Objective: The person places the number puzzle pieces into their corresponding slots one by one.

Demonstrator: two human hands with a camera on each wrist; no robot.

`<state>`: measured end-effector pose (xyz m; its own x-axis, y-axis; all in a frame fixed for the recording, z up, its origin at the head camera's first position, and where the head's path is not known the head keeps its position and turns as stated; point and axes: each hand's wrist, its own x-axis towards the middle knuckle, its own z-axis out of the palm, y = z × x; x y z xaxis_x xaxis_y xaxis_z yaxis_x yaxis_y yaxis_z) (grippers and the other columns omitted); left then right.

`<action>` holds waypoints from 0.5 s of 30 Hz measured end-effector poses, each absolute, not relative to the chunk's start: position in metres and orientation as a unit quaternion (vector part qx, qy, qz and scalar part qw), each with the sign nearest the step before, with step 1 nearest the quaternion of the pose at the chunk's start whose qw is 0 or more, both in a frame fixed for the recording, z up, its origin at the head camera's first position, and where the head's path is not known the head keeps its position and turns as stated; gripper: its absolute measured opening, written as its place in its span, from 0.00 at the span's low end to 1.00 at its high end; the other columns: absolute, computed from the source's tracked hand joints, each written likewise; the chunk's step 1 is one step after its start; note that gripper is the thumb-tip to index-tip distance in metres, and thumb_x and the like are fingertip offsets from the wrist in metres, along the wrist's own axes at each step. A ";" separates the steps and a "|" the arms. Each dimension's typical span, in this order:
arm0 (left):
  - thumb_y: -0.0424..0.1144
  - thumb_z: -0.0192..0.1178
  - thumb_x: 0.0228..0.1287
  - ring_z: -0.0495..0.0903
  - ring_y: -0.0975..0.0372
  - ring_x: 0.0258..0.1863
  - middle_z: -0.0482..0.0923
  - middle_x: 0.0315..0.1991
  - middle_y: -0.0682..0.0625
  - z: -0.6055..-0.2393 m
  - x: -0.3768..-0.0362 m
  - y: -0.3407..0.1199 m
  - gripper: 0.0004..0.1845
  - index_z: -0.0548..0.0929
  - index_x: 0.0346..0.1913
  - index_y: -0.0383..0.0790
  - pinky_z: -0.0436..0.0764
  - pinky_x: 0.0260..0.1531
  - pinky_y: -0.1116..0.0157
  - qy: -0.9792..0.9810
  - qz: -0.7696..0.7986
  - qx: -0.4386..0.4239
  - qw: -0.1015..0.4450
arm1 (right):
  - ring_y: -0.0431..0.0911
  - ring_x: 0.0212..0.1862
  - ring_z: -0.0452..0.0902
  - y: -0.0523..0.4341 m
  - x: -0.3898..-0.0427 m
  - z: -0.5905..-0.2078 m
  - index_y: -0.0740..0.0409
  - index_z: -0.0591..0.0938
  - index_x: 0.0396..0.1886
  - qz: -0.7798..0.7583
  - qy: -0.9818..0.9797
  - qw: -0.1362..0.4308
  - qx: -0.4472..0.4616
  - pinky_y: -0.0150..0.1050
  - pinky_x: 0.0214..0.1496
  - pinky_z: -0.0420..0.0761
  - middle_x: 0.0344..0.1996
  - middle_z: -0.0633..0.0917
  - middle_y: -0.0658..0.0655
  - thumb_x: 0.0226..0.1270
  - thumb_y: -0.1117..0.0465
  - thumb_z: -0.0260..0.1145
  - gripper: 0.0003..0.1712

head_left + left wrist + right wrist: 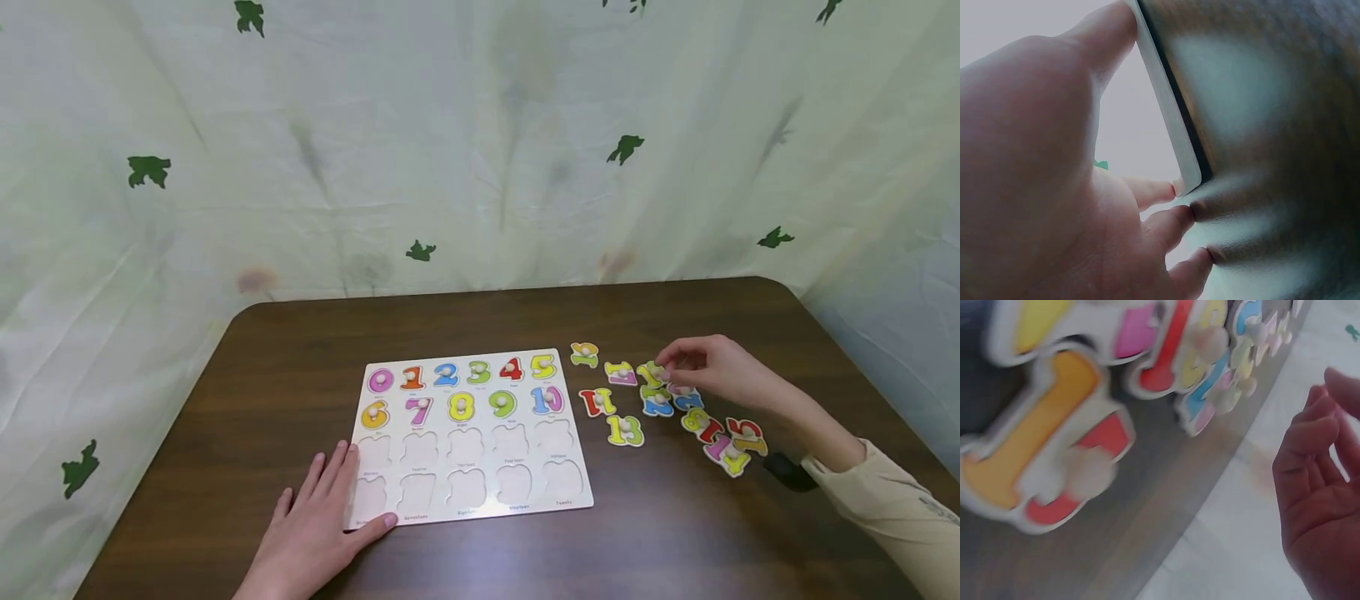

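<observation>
Nearest, the left hand (318, 521) is lying flat with straight fingers on the front left corner of the puzzle board (468, 500), thumb against its near edge; the left wrist view is showing fingertips (1179, 215) meeting the board's pale edge (1169, 106). Further along, the board is resting on the dark wooden surface (675, 533), its two front rows of cut-outs standing unfilled while numbers zero to ten are sitting in the back rows. Rightward, loose number pieces are lying scattered beside the board, among them a 13 (626, 431), an 11 (597, 402) and a 15 (747, 435). Over that cluster the right hand (708, 367) is hovering with curled fingers, fingertips at a yellow piece (651, 374); whether it is gripping it, I cannot tell. Behind, a leaf-printed curtain (480, 150) is hanging.
</observation>
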<state>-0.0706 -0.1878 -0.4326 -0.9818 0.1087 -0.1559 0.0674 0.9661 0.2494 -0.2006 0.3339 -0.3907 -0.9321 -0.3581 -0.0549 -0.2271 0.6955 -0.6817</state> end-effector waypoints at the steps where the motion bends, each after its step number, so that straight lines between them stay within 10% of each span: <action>1: 0.83 0.45 0.50 0.46 0.39 0.74 0.48 0.77 0.37 -0.432 -0.071 -0.188 0.64 0.54 0.77 0.34 0.51 0.59 0.28 0.988 0.123 0.044 0.086 | 0.51 0.34 0.80 0.337 -0.198 -0.391 0.62 0.84 0.46 -0.358 0.914 0.095 -0.164 0.37 0.34 0.82 0.34 0.85 0.55 0.64 0.63 0.70 0.12; 15: 0.83 0.47 0.50 0.46 0.39 0.74 0.48 0.77 0.37 -0.432 -0.071 -0.188 0.64 0.54 0.77 0.34 0.50 0.60 0.28 0.986 0.134 0.044 0.089 | 0.43 0.34 0.78 0.393 -0.150 -0.401 0.55 0.84 0.44 -0.379 0.873 0.160 -0.262 0.34 0.29 0.78 0.38 0.86 0.54 0.65 0.72 0.66 0.11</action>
<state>-0.0706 -0.1877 -0.4323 -0.9801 0.1105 -0.1646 0.0625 0.9601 0.2726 -0.1499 0.3935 -0.4006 -0.8119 -0.5782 -0.0812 -0.3351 0.5753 -0.7461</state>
